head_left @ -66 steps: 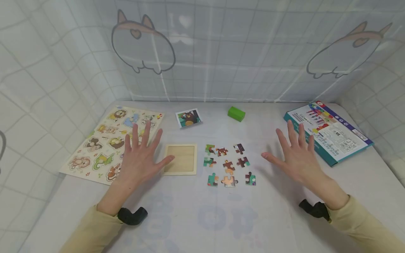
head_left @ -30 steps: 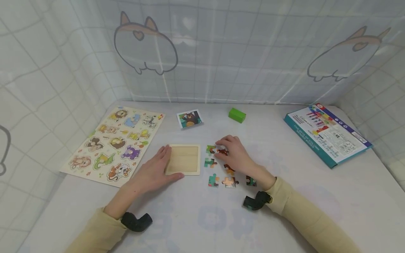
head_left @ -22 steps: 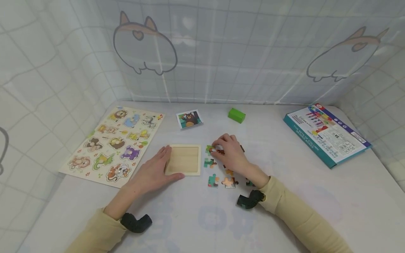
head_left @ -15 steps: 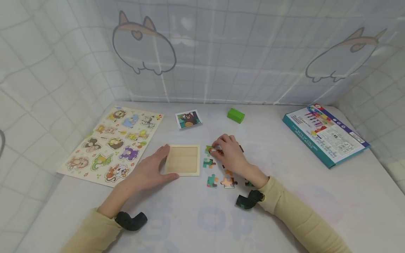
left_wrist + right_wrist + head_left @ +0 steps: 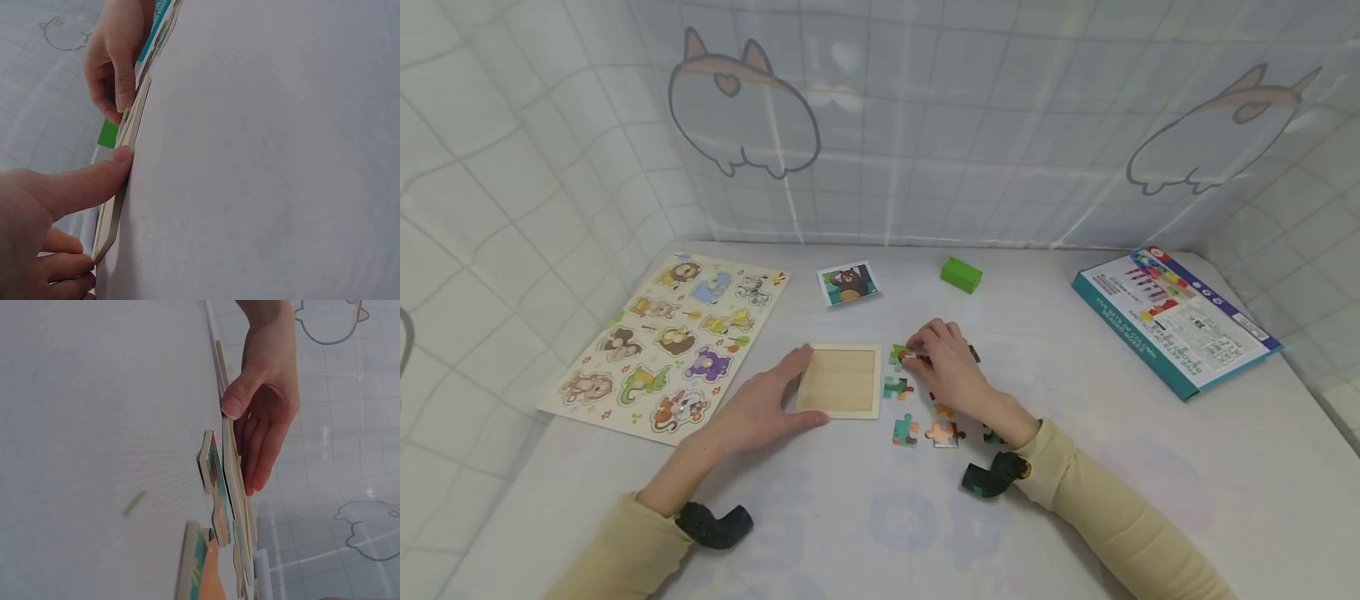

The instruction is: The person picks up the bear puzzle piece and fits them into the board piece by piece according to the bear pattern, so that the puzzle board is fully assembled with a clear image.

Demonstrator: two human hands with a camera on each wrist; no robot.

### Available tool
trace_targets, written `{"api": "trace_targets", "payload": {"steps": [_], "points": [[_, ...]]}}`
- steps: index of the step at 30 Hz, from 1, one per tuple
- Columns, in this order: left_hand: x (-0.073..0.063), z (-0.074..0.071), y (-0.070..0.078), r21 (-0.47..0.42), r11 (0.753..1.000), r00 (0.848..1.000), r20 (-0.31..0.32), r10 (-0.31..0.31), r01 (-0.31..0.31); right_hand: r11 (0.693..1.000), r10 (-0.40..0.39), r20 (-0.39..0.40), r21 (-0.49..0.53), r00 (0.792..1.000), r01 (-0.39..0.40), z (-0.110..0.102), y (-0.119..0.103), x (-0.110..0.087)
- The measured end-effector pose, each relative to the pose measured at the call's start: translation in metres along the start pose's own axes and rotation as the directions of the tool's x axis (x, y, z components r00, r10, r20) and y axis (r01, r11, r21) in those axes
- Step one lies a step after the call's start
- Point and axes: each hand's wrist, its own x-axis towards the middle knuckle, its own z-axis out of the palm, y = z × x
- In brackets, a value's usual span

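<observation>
Nearest to us, two tan sleeves (image 5: 1120, 508) stretch in over the pale tabletop (image 5: 827, 492), a black wrist device (image 5: 713, 527) at each cuff. Just beyond sits the near row of puzzle pieces: a teal one (image 5: 903, 431), an orange one (image 5: 942, 434), and a third (image 5: 992, 436) half tucked behind the right wrist.

Over to the left hand (image 5: 752, 408), and it's spread wide at the wooden frame (image 5: 850, 415): thumb on the near edge, the other fingers up along the left side, the frame lying flat. Just off its right edge, apart from it, there's a teal-and-brown piece (image 5: 895, 388).

Now the right hand (image 5: 953, 373), down among the pieces, fingers drawn in narrow! Thumb and forefinger are at a brown piece (image 5: 924, 360), right beside a green one (image 5: 898, 355); whether they're pinching it, I can't tell.

Out wide, an animal board (image 5: 647, 342) slants on the left, a teal-sided box (image 5: 1180, 321) on the right. Deeper, a bear card (image 5: 848, 283), then a green block (image 5: 961, 275), and behind it all a grid-patterned backdrop (image 5: 887, 167) with cartoon animals.
</observation>
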Motion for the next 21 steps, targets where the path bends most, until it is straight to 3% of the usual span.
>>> {"api": "trace_targets", "payload": {"steps": [11, 21], "points": [[-0.001, 0.0, -0.001, -0.014, 1.0, 1.0, 0.021, 0.007, -0.006, 0.996, 0.038, 0.02, 0.075, 0.999, -0.039, -0.004, -0.007, 0.001], [0.0, 0.001, -0.001, -0.028, 1.0, 0.999, 0.03, 0.013, -0.013, 0.989, 0.058, 0.028, 0.134, 0.998, -0.061, -0.008, -0.026, 0.004]]}}
